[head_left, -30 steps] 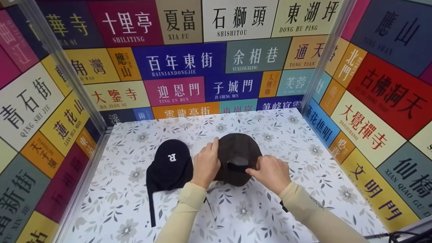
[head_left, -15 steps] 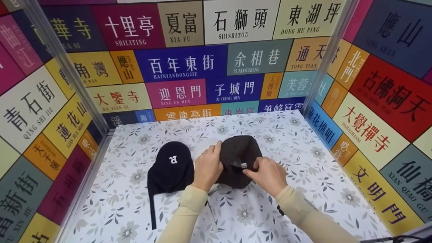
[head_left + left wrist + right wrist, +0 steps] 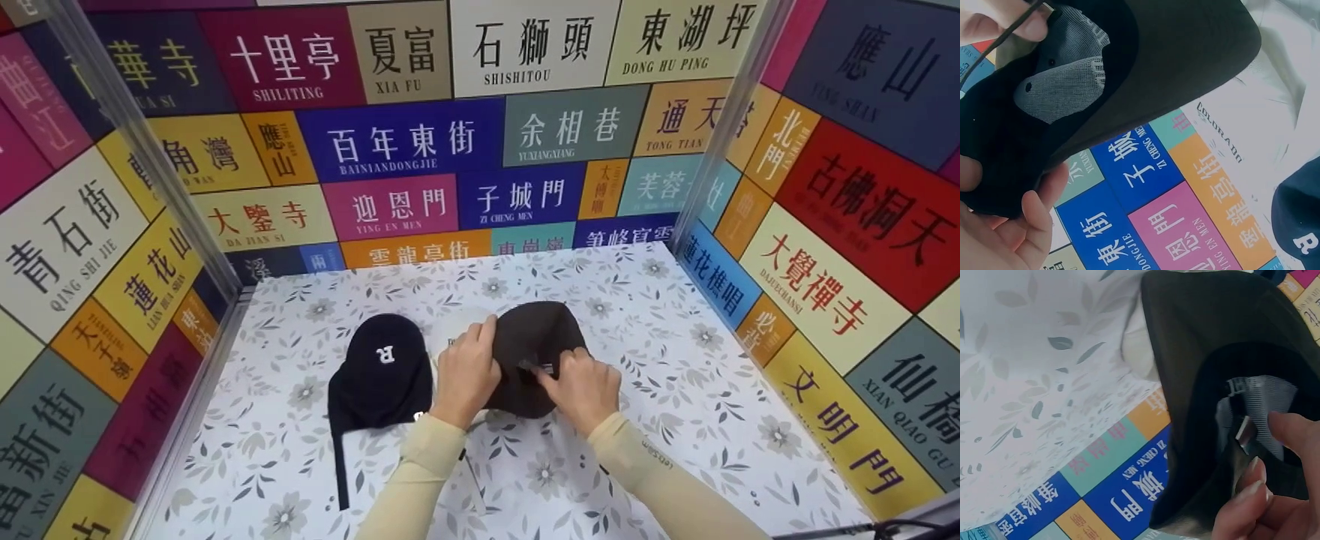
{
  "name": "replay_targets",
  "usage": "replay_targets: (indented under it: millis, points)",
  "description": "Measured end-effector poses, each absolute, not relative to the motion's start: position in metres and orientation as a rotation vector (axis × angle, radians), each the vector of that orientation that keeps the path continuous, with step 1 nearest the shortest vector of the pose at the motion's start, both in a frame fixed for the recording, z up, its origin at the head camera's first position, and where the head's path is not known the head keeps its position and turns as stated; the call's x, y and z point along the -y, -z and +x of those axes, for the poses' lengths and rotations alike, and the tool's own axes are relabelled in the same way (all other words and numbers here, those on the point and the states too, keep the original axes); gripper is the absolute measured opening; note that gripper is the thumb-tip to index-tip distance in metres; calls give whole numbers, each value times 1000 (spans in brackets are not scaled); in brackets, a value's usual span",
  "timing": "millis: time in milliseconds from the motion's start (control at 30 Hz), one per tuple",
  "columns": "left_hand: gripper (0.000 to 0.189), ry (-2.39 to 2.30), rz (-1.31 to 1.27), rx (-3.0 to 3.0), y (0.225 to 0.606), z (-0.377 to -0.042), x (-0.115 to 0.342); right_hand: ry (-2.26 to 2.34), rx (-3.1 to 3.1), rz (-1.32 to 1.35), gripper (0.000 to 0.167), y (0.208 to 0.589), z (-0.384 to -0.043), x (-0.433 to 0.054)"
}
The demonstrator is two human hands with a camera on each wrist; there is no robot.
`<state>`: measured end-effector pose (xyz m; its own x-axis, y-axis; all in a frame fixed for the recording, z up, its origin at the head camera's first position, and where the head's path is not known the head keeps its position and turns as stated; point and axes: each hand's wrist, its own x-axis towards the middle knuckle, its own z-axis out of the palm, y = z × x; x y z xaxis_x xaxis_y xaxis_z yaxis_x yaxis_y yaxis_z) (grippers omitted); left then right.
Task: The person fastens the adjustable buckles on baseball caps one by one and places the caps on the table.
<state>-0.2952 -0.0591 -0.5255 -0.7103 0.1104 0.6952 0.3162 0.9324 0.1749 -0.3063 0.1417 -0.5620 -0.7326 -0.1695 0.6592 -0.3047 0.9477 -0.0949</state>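
A dark brown baseball cap [image 3: 536,326] is held up over the table between both hands. My left hand [image 3: 466,379] grips its left side; in the left wrist view the fingers curl round the crown, and the stiff brim [image 3: 1202,50] extends away. My right hand [image 3: 585,386] pinches at the back opening. In the right wrist view its thumb and fingers hold the strap end beside a small metal buckle [image 3: 1245,430]. Grey mesh lining [image 3: 1064,90] shows inside the cap. Left of my hands lies a navy cap [image 3: 386,375] with a white R.
A white cap [image 3: 448,334] lies behind my left hand, mostly hidden in the head view; lettering reading COLORADO [image 3: 1219,132] shows on white fabric in the left wrist view. The table has a white floral cover [image 3: 300,465]. Colourful sign-printed walls [image 3: 405,139] enclose three sides.
My right hand has moved left and inward to the cap's back opening. The cap has tipped, so its crown looks more folded. My left hand keeps its grip.
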Motion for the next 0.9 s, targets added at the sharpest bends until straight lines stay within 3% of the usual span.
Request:
replay_targets:
  millis: [433,900]
  points:
    - [54,449,-341,2317,531,-277,56,-216,2313,328,64,585,-320,-144]
    - [53,407,-330,2259,531,-282,64,-418,2491,243,30,557,-316,-151]
